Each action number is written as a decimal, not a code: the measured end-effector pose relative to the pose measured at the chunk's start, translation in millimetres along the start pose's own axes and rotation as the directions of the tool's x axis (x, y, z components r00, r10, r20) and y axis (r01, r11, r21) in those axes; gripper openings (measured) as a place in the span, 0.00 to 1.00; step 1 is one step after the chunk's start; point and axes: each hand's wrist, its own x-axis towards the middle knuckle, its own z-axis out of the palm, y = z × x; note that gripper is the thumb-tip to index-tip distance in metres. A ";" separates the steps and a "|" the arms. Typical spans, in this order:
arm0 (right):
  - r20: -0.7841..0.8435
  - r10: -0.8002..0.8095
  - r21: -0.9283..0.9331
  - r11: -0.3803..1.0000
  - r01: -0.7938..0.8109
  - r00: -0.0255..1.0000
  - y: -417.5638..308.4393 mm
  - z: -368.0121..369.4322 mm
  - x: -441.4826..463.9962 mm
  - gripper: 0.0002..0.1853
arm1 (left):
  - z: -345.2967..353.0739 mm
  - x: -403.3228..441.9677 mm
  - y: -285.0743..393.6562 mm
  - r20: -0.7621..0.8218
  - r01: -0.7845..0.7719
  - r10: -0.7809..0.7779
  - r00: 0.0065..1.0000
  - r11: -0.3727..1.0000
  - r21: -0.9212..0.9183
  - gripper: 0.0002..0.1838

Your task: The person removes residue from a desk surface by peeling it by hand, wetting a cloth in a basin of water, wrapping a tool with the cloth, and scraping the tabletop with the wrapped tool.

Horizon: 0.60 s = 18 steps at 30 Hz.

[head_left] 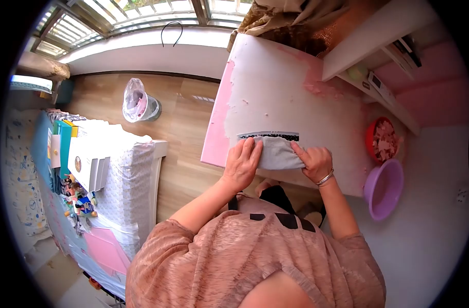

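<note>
A folded grey cloth lies near the front edge of the white desk top. Along its far side runs a black patterned strip with a pale border; whether strip and cloth are one piece I cannot tell. My left hand grips the cloth's left end, thumb and fingers pressed on it. At the right end, my right hand is closed with its thumb on the cloth and its fingers curled. A silvery bangle circles the right wrist.
Pink film peels at the desk's edges, with small scraps on top. To the right are a red bowl of pink scraps, a purple basin and a shelf. Left stand a lined bin and a bed with boxes.
</note>
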 end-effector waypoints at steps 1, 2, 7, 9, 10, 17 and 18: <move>-0.014 -0.028 -0.023 0.999 0.028 1.000 -2.5 0.8 4.1 0.32 | -1.5 -6.7 -1.1 -0.004 0.009 -0.009 1.000 1.000 -0.005 0.24; -0.028 -0.059 -0.044 0.997 0.058 0.998 -4.5 1.3 7.4 0.31 | -1.6 -13.7 -1.5 0.000 0.025 -0.025 1.000 0.999 -0.021 0.24; 0.041 -0.179 0.080 0.981 0.175 0.983 -1.0 -4.6 18.9 0.32 | 0.0 -35.2 7.9 -0.079 0.083 -0.080 0.994 0.996 0.036 0.24; 0.064 -0.249 0.126 0.963 0.240 0.966 5.3 -0.7 17.3 0.31 | 6.3 -43.2 20.2 -0.063 0.158 -0.153 0.986 0.983 0.088 0.24; 0.108 -0.290 0.145 0.951 0.273 0.951 9.5 4.2 17.4 0.30 | 9.5 -47.4 27.7 -0.038 0.206 -0.203 0.978 0.969 0.135 0.24; 0.091 -0.511 0.288 0.835 0.469 0.855 27.5 43.7 37.9 0.30 | 64.9 -62.7 54.7 -0.099 0.492 -0.487 0.868 0.811 0.318 0.25; 0.079 -0.555 0.280 0.810 0.515 0.828 28.4 51.1 42.7 0.30 | 71.7 -62.7 54.6 -0.130 0.515 -0.505 0.854 0.779 0.357 0.24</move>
